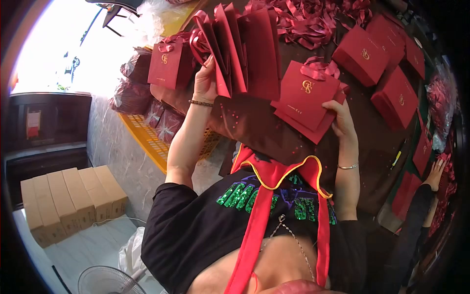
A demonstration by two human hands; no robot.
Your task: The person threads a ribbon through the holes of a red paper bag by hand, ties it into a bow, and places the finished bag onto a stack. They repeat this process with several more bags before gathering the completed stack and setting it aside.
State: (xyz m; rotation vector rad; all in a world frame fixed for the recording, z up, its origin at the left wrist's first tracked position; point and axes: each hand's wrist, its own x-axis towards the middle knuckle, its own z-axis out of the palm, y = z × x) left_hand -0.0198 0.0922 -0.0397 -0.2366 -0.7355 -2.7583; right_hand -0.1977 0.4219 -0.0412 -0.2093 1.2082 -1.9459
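Note:
My left hand (205, 81), with a beaded bracelet at the wrist, is closed on the edge of several red paper gift bags (259, 54) held upright and fanned apart, with ribbon handles beside the fingers. My right hand (341, 120) grips the right edge of a few flat red gift bags (306, 95) with gold lettering and pink-red ribbon handles. Its thumb lies on the front bag; the other fingers are mostly hidden behind. A standing red gift bag (164, 66) is just left of my left hand.
Stacks of red bags (360, 54) and a heap of ribbons (308, 22) lie on the brown table (235, 117). Left of it stands a yellow crate (139, 139) with wrapped bundles. Cardboard boxes (73, 201) and a fan (105, 281) are lower left. Another person's hand (434, 174) is at right.

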